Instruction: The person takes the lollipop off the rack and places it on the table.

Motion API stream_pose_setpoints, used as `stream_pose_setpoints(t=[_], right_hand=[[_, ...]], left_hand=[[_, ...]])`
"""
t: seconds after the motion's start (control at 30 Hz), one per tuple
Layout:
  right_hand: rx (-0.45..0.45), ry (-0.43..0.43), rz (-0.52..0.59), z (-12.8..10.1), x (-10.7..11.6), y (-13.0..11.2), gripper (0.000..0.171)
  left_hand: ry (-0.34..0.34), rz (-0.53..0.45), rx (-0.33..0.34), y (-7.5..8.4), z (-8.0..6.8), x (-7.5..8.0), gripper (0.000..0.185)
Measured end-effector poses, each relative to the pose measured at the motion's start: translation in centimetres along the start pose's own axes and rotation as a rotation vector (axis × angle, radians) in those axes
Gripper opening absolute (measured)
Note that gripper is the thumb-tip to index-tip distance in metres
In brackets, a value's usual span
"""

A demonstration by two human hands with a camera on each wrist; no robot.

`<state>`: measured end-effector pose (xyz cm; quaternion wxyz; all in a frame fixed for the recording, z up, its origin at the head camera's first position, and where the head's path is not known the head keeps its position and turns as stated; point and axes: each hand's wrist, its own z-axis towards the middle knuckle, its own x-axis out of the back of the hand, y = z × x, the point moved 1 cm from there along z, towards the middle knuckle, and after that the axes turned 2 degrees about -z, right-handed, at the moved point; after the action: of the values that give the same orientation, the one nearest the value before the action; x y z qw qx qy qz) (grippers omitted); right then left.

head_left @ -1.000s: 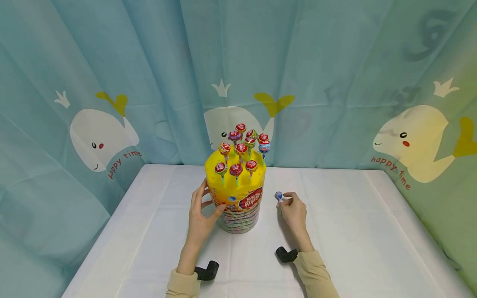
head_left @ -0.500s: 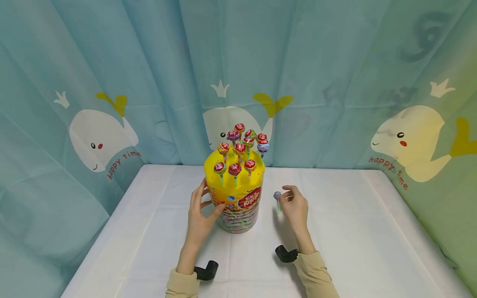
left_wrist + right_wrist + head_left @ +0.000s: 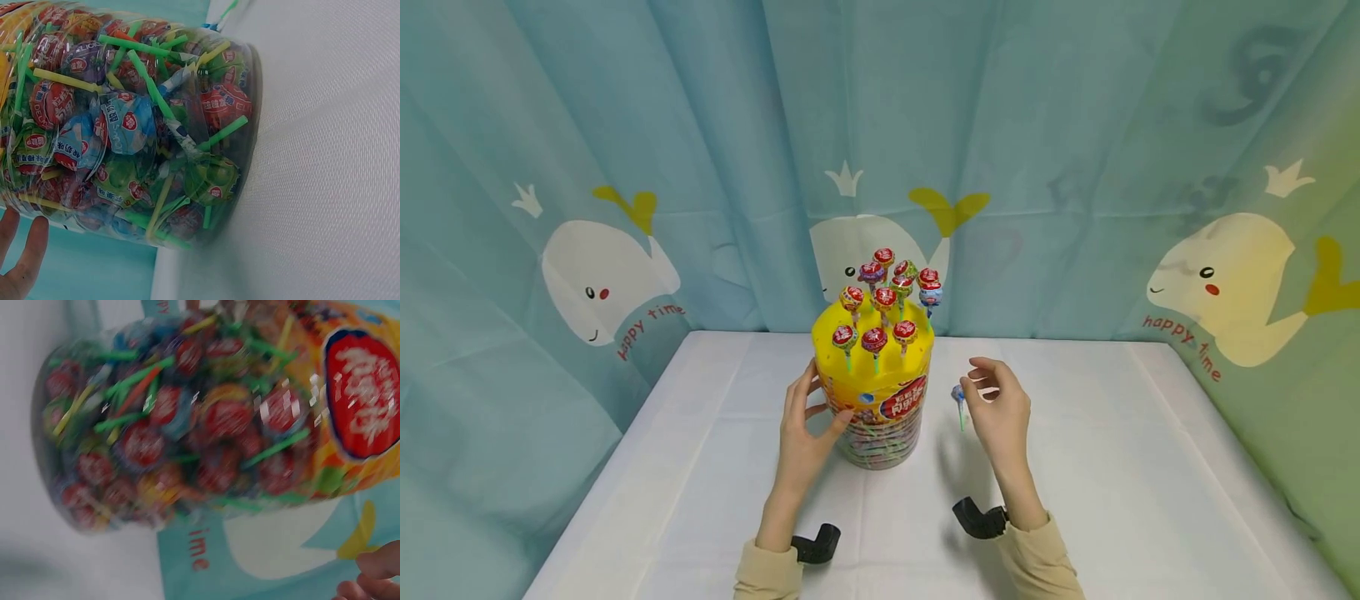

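Gripping jar with left hand, thumb across front, fingers spread wide round side. Apparently holding nothing in right hand, with fingers loosely bent and thumb at head of blue lollipop; can't tell whether touching. Seeing nothing between fingertips in right wrist view.

Lying, by the look of it, on white tablecloth, just left of right hand, between that hand and jar. Counting one loose lollipop only, against about eleven standing lollipops in yellow lid, just beyond left hand. Partway at most, as a judgement; can't tell whether taking out or putting in.

For blue lollipop: pointing head away from person, green stick toward person; long axis roughly front to back. For jar: upright between hands, long axis vertical, lid up, red label facing person and slightly toward right hand.
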<state>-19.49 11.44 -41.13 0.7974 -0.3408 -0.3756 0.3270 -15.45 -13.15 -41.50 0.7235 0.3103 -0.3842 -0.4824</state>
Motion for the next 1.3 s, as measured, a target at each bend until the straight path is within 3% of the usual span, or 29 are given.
stream_pose_setpoints(t=[0.33, 0.6, 0.83, 1.0, 1.3], right_hand=[[0.141, 0.051, 0.102, -0.5, 1.2, -3.0, 0.028], [0.280, 0.082, 0.157, -0.2, 0.8, -5.2, 0.026], [0.351, 0.067, 0.220, -0.2, 0.6, -6.9, 0.026], [0.369, 0.042, 0.235, -0.4, 0.3, -7.7, 0.027], [0.388, 0.001, 0.293, -0.7, -0.7, -8.6, 0.030]], left_hand=[[0.000, 0.001, 0.012, 0.1, 0.0, -0.1, 0.081], [0.009, 0.001, 0.013, 0.1, 0.1, -0.1, 0.081], [0.020, -0.004, -0.001, 0.1, 0.0, -0.2, 0.080], [0.043, -0.005, -0.037, 0.1, -0.1, -0.3, 0.080], [0.118, -0.001, -0.164, -0.1, -0.2, -0.4, 0.074]])
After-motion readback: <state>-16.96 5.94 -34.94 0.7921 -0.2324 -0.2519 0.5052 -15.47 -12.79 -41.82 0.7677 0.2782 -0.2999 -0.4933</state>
